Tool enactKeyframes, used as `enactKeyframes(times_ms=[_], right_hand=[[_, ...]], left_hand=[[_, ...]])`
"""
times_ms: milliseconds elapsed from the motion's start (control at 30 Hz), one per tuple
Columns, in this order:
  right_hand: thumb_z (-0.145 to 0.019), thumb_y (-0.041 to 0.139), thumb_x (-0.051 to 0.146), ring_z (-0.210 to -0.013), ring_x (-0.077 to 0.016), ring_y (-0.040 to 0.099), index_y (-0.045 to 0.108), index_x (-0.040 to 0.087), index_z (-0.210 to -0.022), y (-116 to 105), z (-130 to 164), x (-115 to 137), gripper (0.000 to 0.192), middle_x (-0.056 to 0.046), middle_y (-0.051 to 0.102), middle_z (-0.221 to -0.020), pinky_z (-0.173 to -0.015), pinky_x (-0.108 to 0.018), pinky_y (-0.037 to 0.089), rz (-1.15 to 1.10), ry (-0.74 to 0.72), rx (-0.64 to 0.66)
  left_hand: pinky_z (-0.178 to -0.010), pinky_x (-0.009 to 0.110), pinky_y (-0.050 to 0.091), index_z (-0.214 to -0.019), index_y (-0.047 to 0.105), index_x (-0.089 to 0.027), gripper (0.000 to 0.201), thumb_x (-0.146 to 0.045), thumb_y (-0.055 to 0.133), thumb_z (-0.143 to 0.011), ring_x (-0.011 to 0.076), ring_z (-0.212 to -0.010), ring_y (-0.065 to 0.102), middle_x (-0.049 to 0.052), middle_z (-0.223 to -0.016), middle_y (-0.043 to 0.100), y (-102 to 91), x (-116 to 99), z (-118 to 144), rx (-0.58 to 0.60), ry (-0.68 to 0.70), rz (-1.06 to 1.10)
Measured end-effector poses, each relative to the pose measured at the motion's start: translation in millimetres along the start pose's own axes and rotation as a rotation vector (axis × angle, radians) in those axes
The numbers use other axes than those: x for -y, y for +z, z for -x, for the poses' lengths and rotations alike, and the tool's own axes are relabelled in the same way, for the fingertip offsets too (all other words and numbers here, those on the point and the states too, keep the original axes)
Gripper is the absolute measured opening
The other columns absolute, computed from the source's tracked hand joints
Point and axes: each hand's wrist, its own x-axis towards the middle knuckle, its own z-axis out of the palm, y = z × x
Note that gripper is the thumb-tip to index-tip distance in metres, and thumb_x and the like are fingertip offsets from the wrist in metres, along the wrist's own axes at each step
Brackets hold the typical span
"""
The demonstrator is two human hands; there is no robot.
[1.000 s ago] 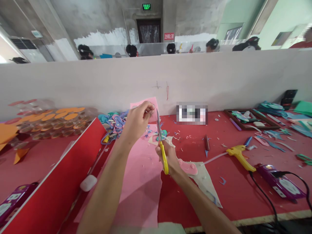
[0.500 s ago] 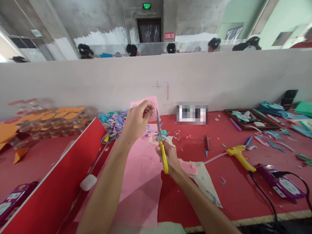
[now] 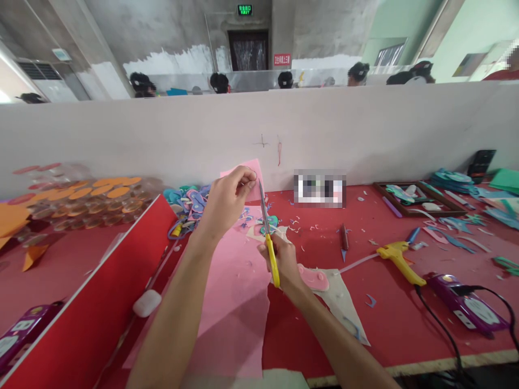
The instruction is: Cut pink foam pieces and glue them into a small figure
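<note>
My left hand [image 3: 231, 197] pinches a piece of pink foam sheet [image 3: 254, 168] and holds it up above the table. In my right hand [image 3: 286, 259] is a pair of scissors [image 3: 265, 221] with yellow handles, the blades pointing up and away. Their tips meet the foam's right edge, close by my left fingertips. Below both arms a large pink sheet [image 3: 231, 308] lies flat. Small cut foam shapes and scraps rest at its far end. A pink foam shape [image 3: 314, 277] lies on pale cloth [image 3: 344, 308] to the right of my right hand.
A yellow glue gun [image 3: 399, 262] lies at the right beside a purple box [image 3: 466, 305] with a black cable. A red divider board [image 3: 93, 302] stands at left, clear cups [image 3: 97, 205] beyond it. Cut foam shapes [image 3: 194, 200] are heaped behind my left arm. Scraps dot the red table.
The pink foam piece has tilted slightly and its left side shows less. The scissors have shifted only a little at its edge; both hands keep their hold.
</note>
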Motion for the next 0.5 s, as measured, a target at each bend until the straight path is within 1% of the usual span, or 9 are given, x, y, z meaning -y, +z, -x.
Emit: enactKeyframes(times_ms=[133,333,500], right_hand=[[-0.085,0.062,0.065,-0.048,-0.0079,0.035,0.045,0.016,-0.073,-0.5,1.1,2.1,0.053,0.0,0.046,-0.058,-0.046,-0.02,0.026,-0.039,0.018,0.012],[-0.083,0.065,0.066,-0.049,-0.0082,0.036,0.044,0.016,-0.073,-0.7,0.2,1.6,0.055,0.0,0.044,-0.057,-0.046,-0.019,0.025,-0.045,0.034,0.011],[-0.088,0.056,0.066,-0.053,-0.0085,0.04,0.046,0.016,-0.079,2.2,1.7,0.7,0.051,0.0,0.045,-0.062,-0.047,-0.018,0.027,-0.11,0.02,0.055]], left_hand=[[-0.08,0.02,0.047,-0.1,0.063,-0.018,0.013,-0.026,0.055,-0.095,0.0088,-0.087,0.063,0.001,-0.095,0.069,0.2,-0.4,-0.1,-0.003,0.004,0.003],[-0.079,0.02,0.047,-0.1,0.064,-0.018,0.015,-0.03,0.056,-0.096,0.0087,-0.086,0.063,0.001,-0.094,0.069,-0.3,-0.7,0.1,-0.004,0.011,0.016],[-0.08,0.021,0.047,-0.1,0.064,-0.018,0.014,-0.028,0.055,-0.096,0.0085,-0.084,0.063,0.002,-0.095,0.069,-0.3,-1.6,0.1,0.006,-0.004,0.004]])
